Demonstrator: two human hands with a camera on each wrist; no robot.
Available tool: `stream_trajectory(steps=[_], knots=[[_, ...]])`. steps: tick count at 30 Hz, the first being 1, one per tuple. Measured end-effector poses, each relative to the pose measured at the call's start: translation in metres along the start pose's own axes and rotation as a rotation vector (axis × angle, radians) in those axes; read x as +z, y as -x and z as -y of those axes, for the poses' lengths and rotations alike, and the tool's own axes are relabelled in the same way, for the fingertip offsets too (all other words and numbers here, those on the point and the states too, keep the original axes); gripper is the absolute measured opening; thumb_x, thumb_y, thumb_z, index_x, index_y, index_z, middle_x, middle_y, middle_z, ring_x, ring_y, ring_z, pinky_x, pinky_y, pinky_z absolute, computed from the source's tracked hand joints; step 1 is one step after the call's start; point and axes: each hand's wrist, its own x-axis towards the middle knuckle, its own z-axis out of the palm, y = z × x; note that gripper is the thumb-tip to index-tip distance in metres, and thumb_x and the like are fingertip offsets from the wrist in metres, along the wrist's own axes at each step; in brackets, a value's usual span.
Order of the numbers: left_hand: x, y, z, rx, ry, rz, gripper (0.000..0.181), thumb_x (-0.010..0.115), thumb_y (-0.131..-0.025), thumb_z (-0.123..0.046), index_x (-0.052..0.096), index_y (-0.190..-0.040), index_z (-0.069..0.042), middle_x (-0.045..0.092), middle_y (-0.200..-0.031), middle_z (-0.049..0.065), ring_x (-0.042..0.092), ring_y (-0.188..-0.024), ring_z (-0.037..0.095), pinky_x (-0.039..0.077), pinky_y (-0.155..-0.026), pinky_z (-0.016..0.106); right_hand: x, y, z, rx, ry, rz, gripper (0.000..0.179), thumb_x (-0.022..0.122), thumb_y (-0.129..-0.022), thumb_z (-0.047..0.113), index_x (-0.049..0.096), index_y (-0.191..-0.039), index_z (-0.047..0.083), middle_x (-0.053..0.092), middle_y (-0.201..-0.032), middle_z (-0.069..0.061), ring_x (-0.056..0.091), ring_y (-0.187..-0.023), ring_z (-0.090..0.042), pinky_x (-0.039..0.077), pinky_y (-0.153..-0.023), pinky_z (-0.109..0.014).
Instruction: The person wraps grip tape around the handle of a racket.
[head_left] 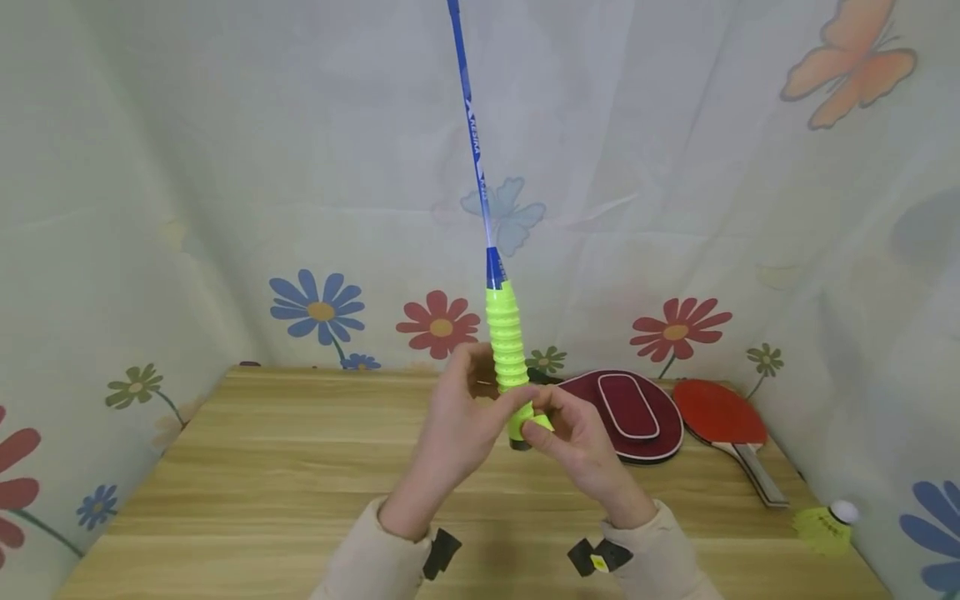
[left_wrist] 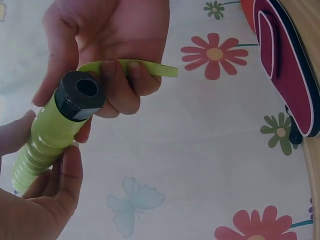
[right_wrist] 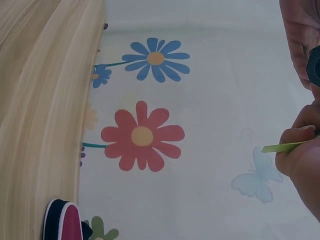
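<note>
A badminton racket with a blue shaft (head_left: 474, 133) stands nearly upright above the table, its head beyond the top of the head view. Ridged yellow-green grip tape (head_left: 507, 333) wraps its handle. My left hand (head_left: 459, 417) holds the handle from the left, fingers behind it and thumb across its lower part. With my right hand (head_left: 581, 437) I pinch the loose tape end (left_wrist: 167, 71) near the bottom of the handle. The black butt cap (left_wrist: 80, 95) faces the left wrist camera, its hollow centre showing. Only part of the right hand (right_wrist: 305, 155) enters the right wrist view.
On the wooden table (head_left: 300, 467), a dark red paddle case (head_left: 663, 417) lies behind my right hand. A red table tennis paddle (head_left: 720, 412) and a yellow shuttlecock (head_left: 823, 529) lie farther right. A flower-printed cloth (head_left: 360, 150) hangs behind and beside the table.
</note>
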Motion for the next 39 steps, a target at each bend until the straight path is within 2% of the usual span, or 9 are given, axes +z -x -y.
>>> stream_trajectory(steps=[4, 9, 13, 17, 22, 26, 30, 34, 39], knots=[[-0.001, 0.001, 0.001, -0.025, 0.019, -0.032, 0.044, 0.08, -0.082, -0.018, 0.055, -0.118, -0.009, 0.061, -0.105, 0.0, 0.06, -0.093, 0.019, 0.054, -0.081, 0.035, -0.002, -0.001, 0.002, 0.035, 0.042, 0.038, 0.013, 0.058, -0.095, 0.0, 0.058, -0.108, -0.002, 0.06, -0.1, -0.01, 0.057, -0.091, -0.017, 0.053, -0.078, -0.028], [-0.003, 0.0, 0.002, -0.015, 0.057, -0.051, 0.039, 0.08, -0.082, -0.018, 0.061, -0.115, -0.007, 0.065, -0.101, 0.003, 0.062, -0.088, 0.022, 0.054, -0.077, 0.037, -0.006, -0.002, 0.005, 0.059, 0.076, 0.101, 0.016, 0.054, -0.097, -0.001, 0.059, -0.111, 0.001, 0.061, -0.105, -0.012, 0.059, -0.097, -0.02, 0.052, -0.086, -0.033], [-0.005, 0.0, 0.004, -0.03, 0.089, -0.037, 0.037, 0.078, -0.084, -0.018, 0.062, -0.115, -0.006, 0.065, -0.101, 0.005, 0.062, -0.088, 0.024, 0.055, -0.078, 0.037, -0.008, -0.004, 0.006, 0.065, 0.085, 0.126, 0.017, 0.054, -0.097, -0.002, 0.058, -0.113, 0.001, 0.061, -0.105, -0.012, 0.059, -0.095, -0.021, 0.053, -0.085, -0.033], [-0.006, 0.0, 0.004, -0.051, 0.077, -0.014, 0.036, 0.076, -0.086, -0.017, 0.063, -0.117, -0.005, 0.066, -0.101, 0.006, 0.063, -0.087, 0.024, 0.055, -0.078, 0.036, -0.01, -0.004, 0.005, 0.081, 0.074, 0.145, 0.019, 0.055, -0.096, -0.001, 0.057, -0.115, 0.0, 0.06, -0.105, -0.012, 0.059, -0.094, -0.02, 0.053, -0.084, -0.032], [-0.007, 0.001, 0.002, -0.063, 0.066, 0.048, 0.037, 0.07, -0.09, -0.012, 0.06, -0.124, -0.003, 0.066, -0.104, 0.008, 0.063, -0.09, 0.023, 0.055, -0.081, 0.035, -0.01, -0.004, 0.005, 0.107, 0.044, 0.17, 0.016, 0.057, -0.095, -0.001, 0.059, -0.111, 0.0, 0.061, -0.101, -0.013, 0.06, -0.089, -0.019, 0.053, -0.081, -0.031], [-0.008, 0.001, 0.003, -0.055, 0.112, 0.094, 0.043, 0.063, -0.093, -0.005, 0.051, -0.135, -0.002, 0.065, -0.112, 0.01, 0.064, -0.098, 0.024, 0.054, -0.087, 0.036, -0.006, -0.004, 0.005, 0.13, 0.052, 0.166, 0.015, 0.06, -0.094, -0.002, 0.062, -0.108, 0.0, 0.063, -0.097, -0.012, 0.06, -0.085, -0.018, 0.054, -0.077, -0.03], [-0.007, 0.0, 0.004, -0.077, 0.204, 0.095, 0.048, 0.058, -0.095, -0.004, 0.042, -0.14, -0.005, 0.063, -0.116, 0.014, 0.062, -0.101, 0.026, 0.054, -0.086, 0.039, 0.001, -0.004, 0.009, 0.133, 0.119, 0.12, 0.014, 0.062, -0.093, 0.0, 0.064, -0.107, -0.001, 0.065, -0.095, -0.011, 0.061, -0.083, -0.018, 0.054, -0.074, -0.029], [-0.003, -0.002, 0.006, -0.132, 0.281, 0.075, 0.047, 0.063, -0.096, -0.016, 0.04, -0.135, -0.005, 0.058, -0.114, 0.013, 0.057, -0.098, 0.028, 0.053, -0.082, 0.039, 0.009, -0.006, 0.014, 0.152, 0.204, 0.076, 0.014, 0.064, -0.092, 0.003, 0.064, -0.106, 0.0, 0.067, -0.095, -0.009, 0.062, -0.084, -0.018, 0.055, -0.074, -0.029], [0.002, -0.004, 0.01, -0.176, 0.269, 0.02, 0.041, 0.065, -0.095, -0.02, 0.045, -0.126, -0.003, 0.056, -0.103, 0.014, 0.056, -0.091, 0.028, 0.052, -0.077, 0.035, 0.011, -0.007, 0.016, 0.178, 0.277, 0.102, 0.014, 0.065, -0.093, 0.008, 0.066, -0.106, 0.005, 0.068, -0.099, -0.004, 0.064, -0.089, -0.017, 0.055, -0.08, -0.031]])
